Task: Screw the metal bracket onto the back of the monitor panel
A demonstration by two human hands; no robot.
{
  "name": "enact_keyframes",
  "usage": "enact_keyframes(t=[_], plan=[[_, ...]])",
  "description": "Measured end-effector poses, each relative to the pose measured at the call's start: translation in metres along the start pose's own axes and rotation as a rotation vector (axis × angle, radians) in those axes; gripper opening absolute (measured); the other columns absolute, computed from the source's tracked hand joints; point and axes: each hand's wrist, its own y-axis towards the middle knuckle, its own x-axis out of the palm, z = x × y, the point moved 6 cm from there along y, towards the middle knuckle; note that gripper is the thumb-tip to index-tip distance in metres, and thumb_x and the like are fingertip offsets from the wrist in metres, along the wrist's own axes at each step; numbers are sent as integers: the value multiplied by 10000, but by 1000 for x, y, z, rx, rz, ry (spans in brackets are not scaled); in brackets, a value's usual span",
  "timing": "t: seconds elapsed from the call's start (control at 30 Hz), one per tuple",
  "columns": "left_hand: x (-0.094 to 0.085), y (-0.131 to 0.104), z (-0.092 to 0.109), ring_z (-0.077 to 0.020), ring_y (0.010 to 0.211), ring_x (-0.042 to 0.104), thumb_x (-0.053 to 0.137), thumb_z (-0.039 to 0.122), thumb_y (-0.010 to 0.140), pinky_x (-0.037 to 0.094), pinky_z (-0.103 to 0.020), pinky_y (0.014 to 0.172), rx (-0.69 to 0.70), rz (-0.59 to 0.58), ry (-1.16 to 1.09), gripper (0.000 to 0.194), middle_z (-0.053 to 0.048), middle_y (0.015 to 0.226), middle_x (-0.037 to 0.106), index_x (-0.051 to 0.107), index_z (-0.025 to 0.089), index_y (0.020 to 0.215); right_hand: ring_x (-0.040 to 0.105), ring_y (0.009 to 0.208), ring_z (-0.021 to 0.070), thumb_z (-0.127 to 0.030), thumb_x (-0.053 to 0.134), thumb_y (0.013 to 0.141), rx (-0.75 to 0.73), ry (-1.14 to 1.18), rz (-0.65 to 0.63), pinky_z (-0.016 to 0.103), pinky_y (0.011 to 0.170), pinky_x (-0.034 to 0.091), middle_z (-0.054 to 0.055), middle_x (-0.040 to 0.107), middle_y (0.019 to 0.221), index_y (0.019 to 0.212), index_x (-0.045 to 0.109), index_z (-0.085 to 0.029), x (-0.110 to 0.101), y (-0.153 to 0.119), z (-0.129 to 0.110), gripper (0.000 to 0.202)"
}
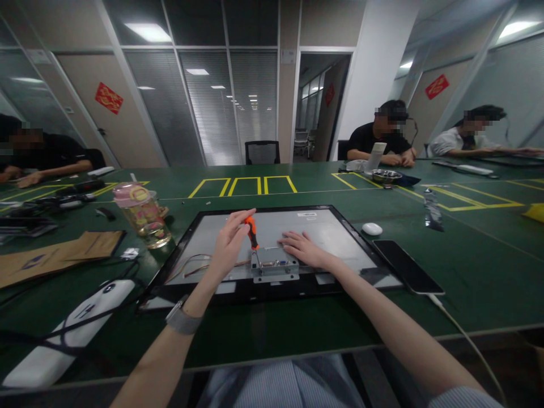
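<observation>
My left hand (230, 241) has its thumb and forefinger at the top of an orange-and-black screwdriver (252, 232), which stands nearly upright. The tip points down at a metal bracket with connector ports (275, 269) on the near edge of a display panel (327, 226). That panel lies back side up in a black frame. Fingers spread, my right hand (304, 248) rests flat on its grey back, just behind and right of the bracket. Thin wires (191, 263) run along the panel left of the bracket. Whether the tip sits in a screw is too small to tell.
Left of the panel stand a lidded drink cup (142, 215), a brown paper bag (59, 258) and a white power strip (72, 334) with black cables. A phone (408, 266) on a cable and a white case (372, 229) lie right. Other people sit across the table.
</observation>
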Motion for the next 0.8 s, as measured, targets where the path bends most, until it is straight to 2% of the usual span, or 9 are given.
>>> enact_keyframes(t=[0.1,0.17,0.23,0.3,0.4,0.53,0.6,0.7,0.8], plan=[[3,-1,-4,-190,1008,616,477,284,881,493,-369,909,-59,-38,-50,348,-101,1193,582,585,186,1197,231,1379,289,-500,262,972,4,-7,0,597,1090,78,71,326,1486,1345,465,-285,1,1,1,476],[4,-2,-9,-175,932,638,515,294,868,509,-353,870,-106,-31,-47,365,-87,1092,630,570,188,1213,228,1381,289,-500,257,973,9,-7,0,599,1089,78,73,324,1486,1347,463,-282,2,1,2,479],[3,-2,-10,-148,833,632,589,294,823,521,-317,812,-88,2,-2,347,-54,965,640,609,195,1155,228,1381,289,-503,255,973,9,-8,3,599,1089,79,76,323,1487,1348,462,-279,2,1,1,483],[2,-2,-7,-138,814,609,650,283,774,516,-297,794,-10,21,63,321,-38,939,615,651,209,1087,228,1380,292,-495,259,974,6,-12,2,602,1086,86,80,323,1486,1348,462,-275,1,1,0,479],[2,-3,-1,-171,958,591,602,287,811,491,-324,861,75,-10,106,317,-66,1093,594,645,230,1120,229,1380,294,-473,261,978,4,-18,-6,608,1080,100,87,323,1486,1351,457,-271,0,0,-1,468],[3,-5,0,-202,1075,576,427,278,913,431,-385,967,45,-55,69,354,-91,1161,618,577,213,1227,235,1377,297,-493,260,973,6,-9,-2,603,1084,94,77,321,1488,1349,461,-281,0,0,-1,476],[3,-5,-2,-189,998,607,452,280,905,453,-370,936,18,-45,76,353,-79,1076,646,568,210,1231,235,1377,297,-508,255,971,8,-2,-2,603,1085,91,69,318,1490,1350,458,-290,0,0,0,482],[0,-3,-2,-149,832,606,578,281,839,497,-313,830,44,14,144,297,-41,921,617,632,213,1123,230,1380,293,-512,254,970,14,3,-2,603,1086,92,70,319,1489,1352,456,-290,0,0,0,486],[-2,-2,0,-141,828,588,635,285,795,510,-290,785,94,50,188,256,-35,926,583,668,217,1040,229,1380,292,-503,255,974,11,-1,-2,607,1082,93,82,323,1486,1353,455,-278,0,0,-1,484]])
